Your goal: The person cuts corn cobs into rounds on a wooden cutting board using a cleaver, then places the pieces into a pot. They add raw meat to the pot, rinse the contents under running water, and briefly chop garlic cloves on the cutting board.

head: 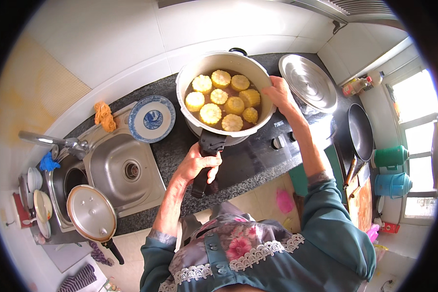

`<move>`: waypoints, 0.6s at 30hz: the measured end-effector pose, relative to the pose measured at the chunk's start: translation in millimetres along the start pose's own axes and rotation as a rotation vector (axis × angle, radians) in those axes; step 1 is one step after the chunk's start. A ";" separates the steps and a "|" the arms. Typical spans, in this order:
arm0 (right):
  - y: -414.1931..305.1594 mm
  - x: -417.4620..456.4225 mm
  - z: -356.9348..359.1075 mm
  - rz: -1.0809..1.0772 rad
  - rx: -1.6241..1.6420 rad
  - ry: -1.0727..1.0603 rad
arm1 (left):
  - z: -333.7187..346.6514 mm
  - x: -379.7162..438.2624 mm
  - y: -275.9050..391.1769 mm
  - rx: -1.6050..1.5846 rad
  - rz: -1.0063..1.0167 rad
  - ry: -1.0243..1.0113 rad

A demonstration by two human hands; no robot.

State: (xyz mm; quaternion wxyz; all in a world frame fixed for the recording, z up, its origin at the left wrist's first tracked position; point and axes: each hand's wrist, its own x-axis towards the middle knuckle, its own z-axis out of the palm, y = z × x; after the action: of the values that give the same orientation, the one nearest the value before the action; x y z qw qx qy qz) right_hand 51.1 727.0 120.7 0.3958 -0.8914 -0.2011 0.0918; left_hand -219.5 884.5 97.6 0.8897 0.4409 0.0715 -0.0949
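A large metal pressure cooker pot point(222, 58) stands over the dark counter and stove, without its lid. Several corn cob pieces point(210, 113) lie in brownish liquid inside it. My left hand point(200, 164) is closed around the pot's long black handle point(211, 146) at the near side. With my right hand point(279, 95) I grip the pot's right rim, the thumb over the edge; what the other fingers hold below is hidden. A round metal support shows partly under the pot. The pressure cooker lid point(91, 211), its black handle towards me, rests at the sink's near left corner.
A blue-and-white plate point(152, 119) sits between the pot and the steel sink point(113, 160), which has a faucet point(51, 140). Right of the pot are a round steel lid point(308, 82), stove knobs point(277, 143) and a black frying pan point(360, 131). Stacked bowls point(34, 179) stand far left.
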 end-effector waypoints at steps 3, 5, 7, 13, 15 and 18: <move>-5.4 -6.4 0.8 0.005 -0.025 0.023 | -1.3 0.0 -5.2 -0.021 0.004 -0.033; 0.2 -3.2 -4.6 -0.016 -0.064 -0.024 | -4.2 2.2 -6.2 -0.050 -0.026 -0.023; 6.9 -16.0 -8.8 0.027 0.258 -0.015 | -5.6 4.7 -6.1 -0.046 -0.033 -0.066; 45.6 -128.7 -48.8 0.034 0.532 0.312 | -10.1 10.9 -10.6 -0.055 -0.014 -0.111; 74.7 -186.1 -59.4 0.117 0.524 0.320 | -11.8 15.0 -16.7 -0.090 -0.027 -0.135; 87.0 -255.9 -60.9 0.325 0.501 0.312 | -16.2 17.7 -20.2 -0.125 -0.020 -0.175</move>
State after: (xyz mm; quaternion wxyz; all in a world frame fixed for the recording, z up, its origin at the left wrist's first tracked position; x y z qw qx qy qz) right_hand -135.3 523.2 98.1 0.6088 -0.7901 0.0356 0.0628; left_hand -207.7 883.5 68.5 0.9173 0.3737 0.0038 -0.1372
